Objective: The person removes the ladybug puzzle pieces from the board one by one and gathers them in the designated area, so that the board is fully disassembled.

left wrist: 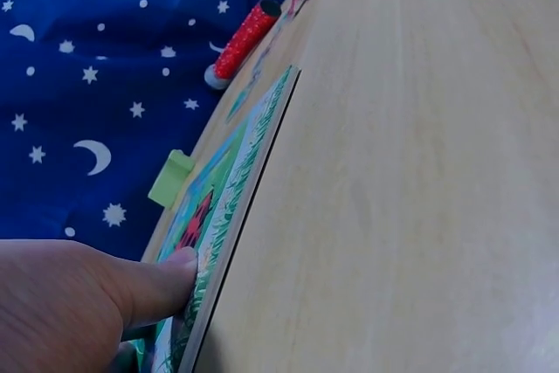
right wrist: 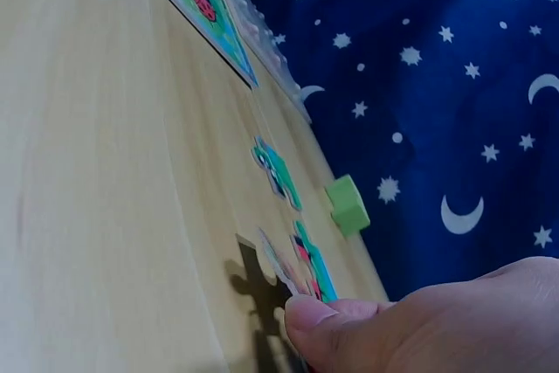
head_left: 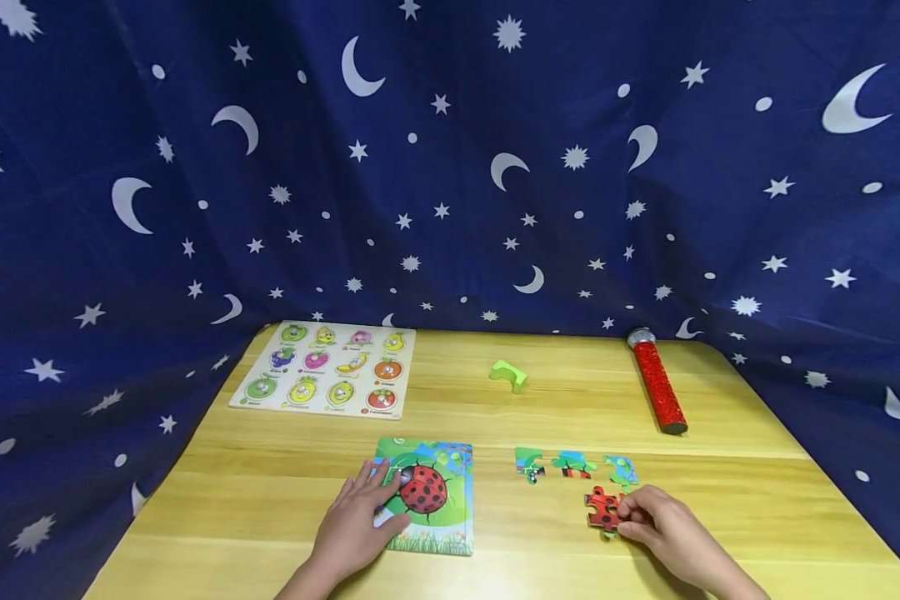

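Note:
My left hand [head_left: 356,518] rests with spread fingers on the left side of a ladybug picture board [head_left: 450,533], its thumb flat on the printed grass. In the left wrist view the thumb [left wrist: 162,290] presses on the board's face near the edge. My right hand [head_left: 663,529] pinches a red, black-spotted puzzle piece [head_left: 602,510] between thumb and fingers. The right wrist view shows that piece [right wrist: 278,264] raised and tilted, casting a shadow on the table. Just behind lie a green corner piece [head_left: 527,458], a blue-green piece [head_left: 572,461] and another leafy piece [head_left: 621,467].
A fruit peg puzzle board [head_left: 318,407] lies at the back left of the wooden table [head_left: 232,500]. A light green block [head_left: 508,375] sits at the back middle. To the right lies a red glittery microphone [head_left: 658,387]. A dark blue star-and-moon curtain [head_left: 450,167] hangs behind.

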Tool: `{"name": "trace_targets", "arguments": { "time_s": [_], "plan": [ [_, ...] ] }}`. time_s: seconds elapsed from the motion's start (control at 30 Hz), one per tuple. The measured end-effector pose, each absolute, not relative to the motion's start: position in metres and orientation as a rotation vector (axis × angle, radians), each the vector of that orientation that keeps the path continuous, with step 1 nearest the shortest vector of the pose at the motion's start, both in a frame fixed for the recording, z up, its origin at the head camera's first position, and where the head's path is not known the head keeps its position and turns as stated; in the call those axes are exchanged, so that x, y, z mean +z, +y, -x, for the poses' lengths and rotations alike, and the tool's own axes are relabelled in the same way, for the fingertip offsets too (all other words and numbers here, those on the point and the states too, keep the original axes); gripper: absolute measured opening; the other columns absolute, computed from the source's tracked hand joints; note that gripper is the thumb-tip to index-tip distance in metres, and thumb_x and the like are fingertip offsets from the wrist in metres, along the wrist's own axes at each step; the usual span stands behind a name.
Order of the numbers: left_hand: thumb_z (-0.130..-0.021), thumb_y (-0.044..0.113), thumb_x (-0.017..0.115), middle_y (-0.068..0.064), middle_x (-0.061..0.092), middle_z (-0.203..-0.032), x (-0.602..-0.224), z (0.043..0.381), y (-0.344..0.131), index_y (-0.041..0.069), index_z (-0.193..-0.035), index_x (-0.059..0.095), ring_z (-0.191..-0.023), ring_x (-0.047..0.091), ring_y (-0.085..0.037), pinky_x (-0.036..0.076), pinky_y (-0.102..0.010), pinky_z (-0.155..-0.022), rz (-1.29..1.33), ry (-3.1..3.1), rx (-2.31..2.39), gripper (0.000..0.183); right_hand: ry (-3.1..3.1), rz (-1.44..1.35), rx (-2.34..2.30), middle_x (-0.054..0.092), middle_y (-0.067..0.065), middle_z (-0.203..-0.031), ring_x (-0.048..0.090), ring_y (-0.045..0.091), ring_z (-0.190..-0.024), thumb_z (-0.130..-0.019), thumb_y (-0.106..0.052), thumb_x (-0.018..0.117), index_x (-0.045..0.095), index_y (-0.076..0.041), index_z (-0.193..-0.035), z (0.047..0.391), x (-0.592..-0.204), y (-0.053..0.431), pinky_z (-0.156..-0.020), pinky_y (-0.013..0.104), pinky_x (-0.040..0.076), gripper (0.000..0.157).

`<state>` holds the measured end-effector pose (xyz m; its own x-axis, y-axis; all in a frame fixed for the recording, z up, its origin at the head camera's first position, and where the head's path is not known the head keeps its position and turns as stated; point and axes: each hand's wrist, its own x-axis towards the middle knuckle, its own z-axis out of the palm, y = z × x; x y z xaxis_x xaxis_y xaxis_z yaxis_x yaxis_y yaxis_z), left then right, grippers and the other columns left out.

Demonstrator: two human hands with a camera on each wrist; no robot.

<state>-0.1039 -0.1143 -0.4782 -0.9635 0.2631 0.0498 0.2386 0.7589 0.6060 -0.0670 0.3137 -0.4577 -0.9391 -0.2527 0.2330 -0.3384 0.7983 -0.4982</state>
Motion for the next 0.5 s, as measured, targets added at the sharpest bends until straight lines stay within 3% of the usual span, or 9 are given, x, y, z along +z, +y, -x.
{"name": "trace_targets", "arguments": {
  "time_s": [0.27,0.5],
  "plan": [
    [-0.084,0.047,0.071,-0.014,0.044,-0.153,-0.4787,0.1025,-0.1135,0.009,-0.135,0.060,-0.147,0.030,-0.042,0.025,-0.063,-0.117,-0.440,2.901,1.023,0.064,-2.945,-0.401,0.769,0.050,-0.010,-0.080,0.039,-0.009,-0.073,-0.081,-0.009,0.076,0.063,-0.018,-0.086,0.0714,-0.4487,0.3065,-0.060,0.018,0.038,0.017],
    [-0.084,0.046,0.071,-0.014,0.045,-0.153,-0.4790,0.1031,-0.1153,0.009,-0.134,0.061,-0.147,0.031,-0.042,0.025,-0.062,-0.117,-0.436,2.916,1.011,0.064,-2.863,-0.470,0.758,0.049,-0.014,-0.080,0.039,-0.010,-0.073,-0.079,-0.007,0.077,0.063,-0.019,-0.085,0.0707,-0.4521,0.3080,-0.058,0.017,0.038,0.020]
  ]
}}
